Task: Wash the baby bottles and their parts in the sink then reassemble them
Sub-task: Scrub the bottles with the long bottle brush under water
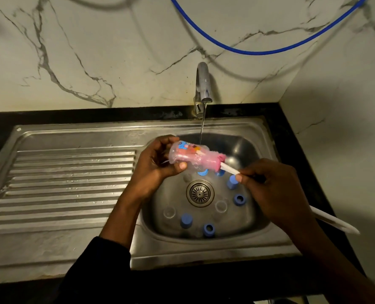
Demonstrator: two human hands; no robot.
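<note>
Water (202,128) is running thinly from the tap (203,84) and is meeting the baby bottle (187,155) or passing just behind it; I cannot tell which. The bottle is lying almost level above the basin of the sink (259,218), with the pink head of the brush (208,161) sitting inside its clear body.

To do this scrubbing well, I think the brush should be reaching fully to the bottom and turning, not only sliding, so that the corners are also getting clean. The bottle is looking foamy, so probably slippery; the holding hand is needing a firm grip, and the mouth should be tilting toward the stream for rinsing.

The left hand (153,170) is gripping the bottle at its base end, fingers curling over it and the thumb pressing from below. The right hand (270,185) is pinching the white handle (229,170) with its fingertips, the forearm coming in from the right.

Blue caps (186,220), blue rings (239,199) and clear teats (169,212) are lying in the basin.
</note>
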